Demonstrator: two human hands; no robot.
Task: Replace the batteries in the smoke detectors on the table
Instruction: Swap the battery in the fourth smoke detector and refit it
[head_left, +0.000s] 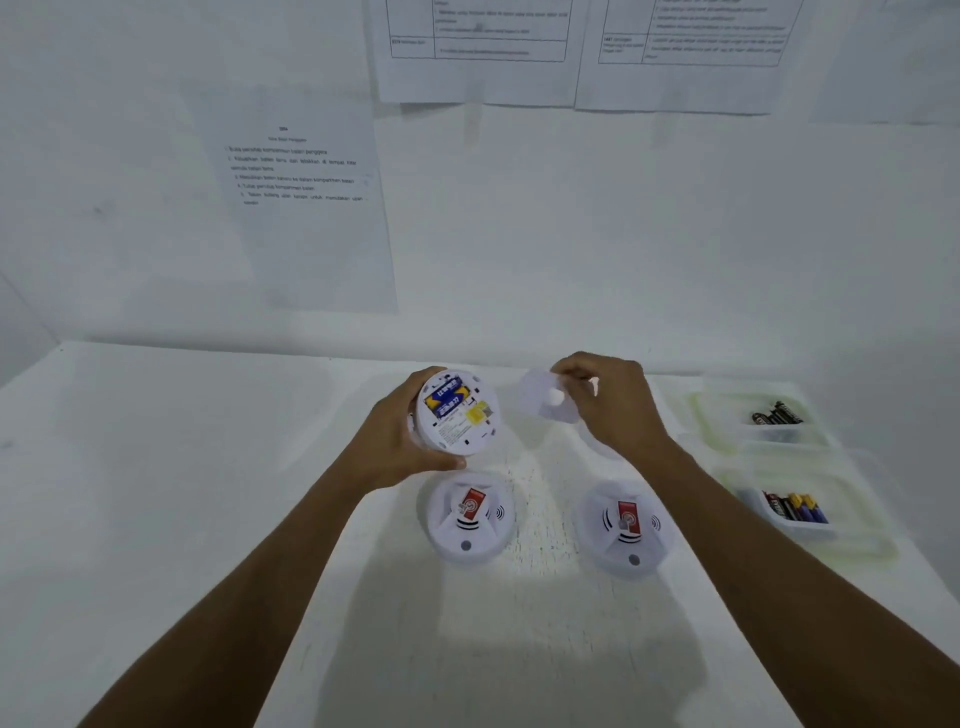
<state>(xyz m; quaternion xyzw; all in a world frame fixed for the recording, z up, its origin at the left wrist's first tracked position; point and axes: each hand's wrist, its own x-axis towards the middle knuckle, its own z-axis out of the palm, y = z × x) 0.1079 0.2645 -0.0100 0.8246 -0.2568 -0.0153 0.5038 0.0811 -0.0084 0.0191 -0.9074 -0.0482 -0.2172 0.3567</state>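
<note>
The left hand (400, 441) is gripping a white smoke detector (457, 410) by its rim, fingers curled round the edge, holding it up above the far middle of the surface (208, 493). The right hand (613, 400) is pinching a white round cover (545, 400) just beside it, apart from the detector. The surface is lying white and flat against a white wall (623, 234), where printed paper sheets (306, 208) are hanging. The held detector is standing on edge with its back turned toward the camera, its open compartment showing blue and yellow fitted batteries (445, 400) lying side by side, their long axis running left to right and rising slightly to the right. Nearer the person, a second detector (470, 519) and a third detector (626, 525) are resting face up on the surface, each bearing a red label, well apart from each other. At the right edge, a far clear container (727, 415) is holding dark batteries (777, 414), and a near clear container (857, 551) is holding mixed batteries (795, 506) in black, yellow and blue, lying on their sides.
</note>
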